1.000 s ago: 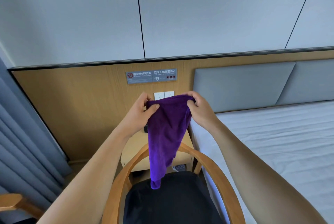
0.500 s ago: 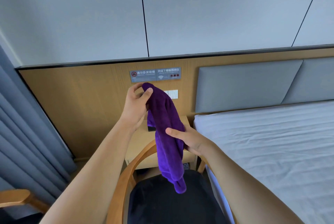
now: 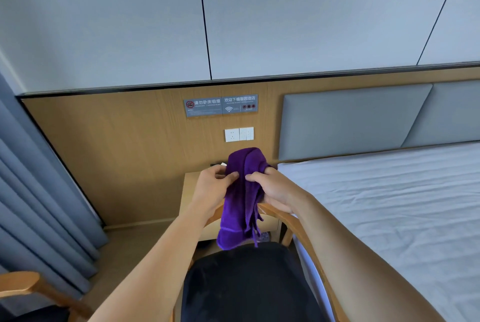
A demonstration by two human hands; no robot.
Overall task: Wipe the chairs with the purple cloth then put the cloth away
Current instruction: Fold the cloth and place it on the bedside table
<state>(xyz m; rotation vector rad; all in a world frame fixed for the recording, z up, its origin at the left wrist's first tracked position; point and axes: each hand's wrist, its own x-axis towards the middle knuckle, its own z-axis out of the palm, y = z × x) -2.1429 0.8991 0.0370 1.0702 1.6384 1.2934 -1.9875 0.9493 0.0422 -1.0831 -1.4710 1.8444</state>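
The purple cloth [image 3: 240, 199] hangs bunched and folded over in front of me, above a wooden armchair [image 3: 302, 233] with a black seat cushion [image 3: 246, 285]. My left hand [image 3: 211, 190] pinches the cloth on its left side. On the right, my right hand [image 3: 272, 190] grips the cloth with curled fingers. The cloth's lower end dangles just above the cushion. A second wooden chair [image 3: 23, 286] shows only an arm at the bottom left.
A wooden bedside table [image 3: 189, 186] stands against the wood-panelled wall behind the chair. A bed with a white sheet [image 3: 389, 207] and grey headboard lies to the right. Grey curtains [image 3: 33, 205] hang at the left. Wall sockets [image 3: 239, 134] sit above the table.
Both hands have come down and together, gathering the cloth into a folded bunch. My right hand moved from the cloth's middle up to grip beside the left.
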